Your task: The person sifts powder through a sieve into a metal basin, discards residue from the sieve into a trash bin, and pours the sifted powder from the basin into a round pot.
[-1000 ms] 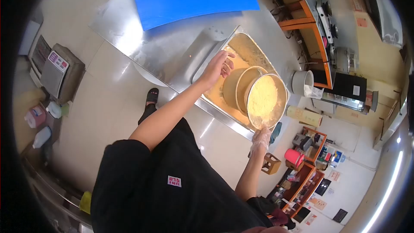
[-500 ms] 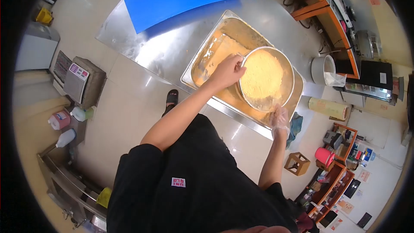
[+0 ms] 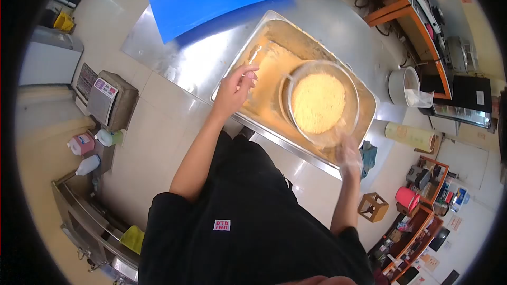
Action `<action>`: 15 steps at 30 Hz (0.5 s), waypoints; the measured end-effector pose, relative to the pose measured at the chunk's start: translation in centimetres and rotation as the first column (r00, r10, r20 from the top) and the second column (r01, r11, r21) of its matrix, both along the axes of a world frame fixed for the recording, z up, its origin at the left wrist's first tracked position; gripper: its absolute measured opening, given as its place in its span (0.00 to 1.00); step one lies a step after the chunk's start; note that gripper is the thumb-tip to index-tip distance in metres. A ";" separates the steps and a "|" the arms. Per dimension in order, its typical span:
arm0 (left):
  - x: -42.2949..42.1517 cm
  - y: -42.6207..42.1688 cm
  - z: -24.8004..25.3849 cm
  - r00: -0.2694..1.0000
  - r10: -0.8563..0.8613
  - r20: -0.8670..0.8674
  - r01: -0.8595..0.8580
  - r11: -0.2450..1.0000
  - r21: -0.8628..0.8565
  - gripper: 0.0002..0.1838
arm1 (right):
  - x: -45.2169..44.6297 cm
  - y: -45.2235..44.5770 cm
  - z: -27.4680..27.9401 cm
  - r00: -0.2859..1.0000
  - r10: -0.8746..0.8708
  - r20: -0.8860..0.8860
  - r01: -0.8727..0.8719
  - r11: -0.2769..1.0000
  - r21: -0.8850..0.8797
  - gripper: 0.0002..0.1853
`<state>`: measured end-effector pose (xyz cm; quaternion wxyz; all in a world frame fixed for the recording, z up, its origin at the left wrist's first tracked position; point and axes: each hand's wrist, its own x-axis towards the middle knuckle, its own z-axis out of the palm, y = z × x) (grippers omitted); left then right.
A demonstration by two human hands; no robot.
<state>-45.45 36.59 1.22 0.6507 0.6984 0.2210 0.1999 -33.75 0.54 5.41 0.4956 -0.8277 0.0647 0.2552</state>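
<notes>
Sieve (image 3: 318,103) apparently in right grip (image 3: 348,157).

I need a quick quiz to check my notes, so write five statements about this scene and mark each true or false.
1. Yellow powder lies in the round pan. True.
2. The left hand grips that pan. False: it is apart from the pan.
3. The right hand wears a clear plastic glove. True.
4. The tray beneath the pan is rectangular. True.
5. The large sheet beyond the tray is red. False: it is blue.
</notes>
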 end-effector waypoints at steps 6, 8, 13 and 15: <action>-0.4 0.3 0.4 0.997 0.040 0.071 -0.040 0.999 -0.002 0.16 | 0.9 -3.6 1.3 0.983 0.016 -0.181 -0.017 1.000 -0.006 0.18; -0.6 -0.1 0.3 0.993 0.043 0.113 -0.039 0.999 -0.031 0.16 | 1.8 -3.8 -2.8 0.934 0.293 0.204 -0.268 0.953 -0.141 0.18; -0.7 0.5 0.1 0.984 0.063 0.166 -0.047 0.994 -0.098 0.16 | 1.1 -5.6 -1.3 0.966 0.250 0.065 -0.238 0.958 -0.160 0.15; -0.8 0.6 0.1 0.977 0.088 0.193 -0.065 0.990 -0.122 0.16 | 2.0 -4.2 0.0 0.919 0.380 0.103 -0.324 0.879 -0.350 0.22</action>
